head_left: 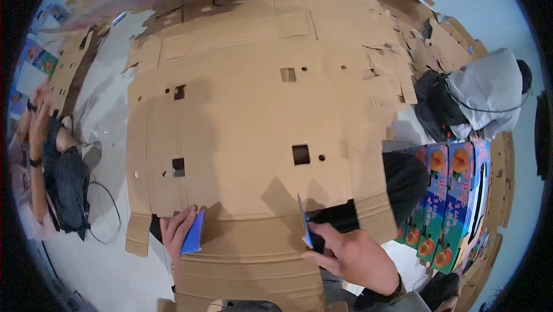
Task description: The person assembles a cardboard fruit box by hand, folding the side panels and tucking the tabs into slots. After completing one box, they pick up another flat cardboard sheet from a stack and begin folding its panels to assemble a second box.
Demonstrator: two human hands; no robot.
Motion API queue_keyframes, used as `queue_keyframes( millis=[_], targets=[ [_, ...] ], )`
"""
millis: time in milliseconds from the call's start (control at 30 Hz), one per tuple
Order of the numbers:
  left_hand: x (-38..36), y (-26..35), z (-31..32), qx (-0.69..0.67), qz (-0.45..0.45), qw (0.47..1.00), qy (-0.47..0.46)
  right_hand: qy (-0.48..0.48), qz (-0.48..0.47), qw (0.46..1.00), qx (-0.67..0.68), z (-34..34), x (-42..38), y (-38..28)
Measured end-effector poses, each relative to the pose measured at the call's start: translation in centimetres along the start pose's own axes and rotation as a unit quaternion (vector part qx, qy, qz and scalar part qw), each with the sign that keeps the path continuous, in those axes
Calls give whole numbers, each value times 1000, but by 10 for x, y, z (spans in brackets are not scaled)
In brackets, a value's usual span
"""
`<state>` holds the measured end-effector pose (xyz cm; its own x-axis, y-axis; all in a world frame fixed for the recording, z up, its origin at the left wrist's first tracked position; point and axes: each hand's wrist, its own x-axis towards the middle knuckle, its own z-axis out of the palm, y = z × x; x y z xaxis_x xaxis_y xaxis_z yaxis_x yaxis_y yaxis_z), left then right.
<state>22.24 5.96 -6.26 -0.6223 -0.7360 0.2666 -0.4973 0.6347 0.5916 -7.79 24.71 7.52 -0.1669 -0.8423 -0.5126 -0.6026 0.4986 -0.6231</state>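
A large brown cardboard sheet (247, 122) with square cut-outs and small round holes spreads out in front of me. At its near edge, my left hand (177, 236) grips an upturned cardboard flap (194, 236) whose blue printed side shows. Across from it, my right hand (352, 257) has thumb and fingers closed on a second upturned flap (306, 230), seen almost edge-on, with a strip of blue on it. Between both hands runs a creased band of cardboard (247, 237). Some fingertips are hidden by the flaps.
Colourful printed boxes (443, 202) are stacked at the right, near a person in a grey top (481, 93). Another person (43, 162) sits at the left beside a dark cable (118, 208). Cardboard scraps (455, 47) lie at the far right.
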Motion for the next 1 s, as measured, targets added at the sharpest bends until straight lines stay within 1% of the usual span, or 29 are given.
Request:
queue_keyframes(
  millis=[67, 100, 167, 233, 267, 300, 400, 433, 533, 600, 667, 700, 800, 833, 933, 967, 1000],
  targets=[
    [-11, -23, -1, 86, 3, 995, -52, 15, -32, 998, 48, -1, -6, 12],
    [-8, -22, 2, 76, 3, 996, -41, 19, -55, 996, 67, -4, -8, 20],
    [0, -20, 8, 94, -5, 995, -41, 95, -21, 989, -110, -11, -21, 41],
    [2, -25, 10, 97, -4, 994, -48, 176, 30, 948, -265, -15, -32, 60],
    [3, -32, 13, 90, 0, 995, -47, 219, 60, 914, -336, -18, -36, 71],
    [5, -33, 15, 83, 2, 995, -47, 204, 74, 898, -382, -23, -41, 81],
    [11, -22, 9, 70, 1, 997, -42, 149, 24, 923, -355, -30, -47, 86],
    [11, -23, 11, 70, 4, 997, -38, 135, 28, 920, -368, -29, -48, 90],
    [8, -28, 12, 68, -2, 997, -29, 152, 15, 914, -377, -24, -41, 104],
    [6, -29, 11, 54, -19, 998, -28, 170, -16, 905, -389, -28, -34, 113],
    [-2, -45, 17, 47, -19, 998, -24, 178, -39, 902, -392, -34, -27, 124],
    [2, -45, 17, 44, -17, 999, -20, 216, -39, 910, -352, -34, -20, 119],
    [11, -31, 11, 43, 30, 999, -7, 278, -29, 912, -300, -22, 7, 132],
    [8, -36, 13, 59, 23, 998, -6, 301, -39, 911, -278, -20, 17, 129],
    [0, -46, 20, 87, 16, 996, -5, 344, -7, 901, -264, -17, 37, 110],
    [0, -45, 21, 84, 19, 996, -4, 360, -48, 894, -262, -19, 41, 118],
    [2, -43, 20, 82, 22, 996, -1, 350, -3, 923, -159, -21, 39, 112]
  ],
)
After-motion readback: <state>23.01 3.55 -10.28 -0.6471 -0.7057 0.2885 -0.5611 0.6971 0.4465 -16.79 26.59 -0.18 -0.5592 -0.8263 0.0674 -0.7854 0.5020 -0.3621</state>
